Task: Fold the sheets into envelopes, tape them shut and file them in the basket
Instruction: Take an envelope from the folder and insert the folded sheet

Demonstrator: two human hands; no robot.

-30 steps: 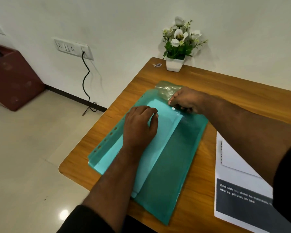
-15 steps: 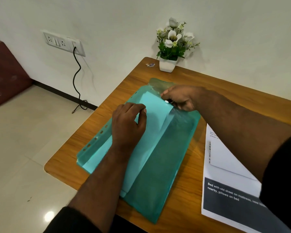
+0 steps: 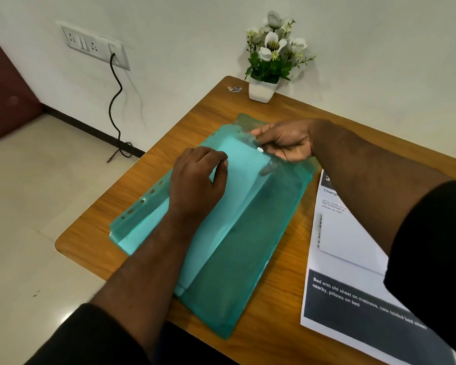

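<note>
A translucent green plastic sleeve (image 3: 248,259) with punched holes along its left edge lies lengthwise on the wooden table (image 3: 279,346). A folded white sheet (image 3: 237,196) sits inside it, filling the left half. My left hand (image 3: 198,180) rests on top of the sleeve over the sheet, fingers curled with the fingertips pressing down. My right hand (image 3: 287,143) pinches the sleeve's upper layer at its far open end and lifts it slightly. No tape or basket is in view.
Printed white papers (image 3: 353,272) lie on the table to the right of the sleeve, partly under my right arm. A small white pot of artificial flowers (image 3: 263,88) stands at the far edge. A wall socket with a black cable (image 3: 116,101) is at left.
The camera view has shifted slightly. My right hand has lifted the sleeve's top layer a bit more at the far end. My left hand stays pressed on the sheet.
</note>
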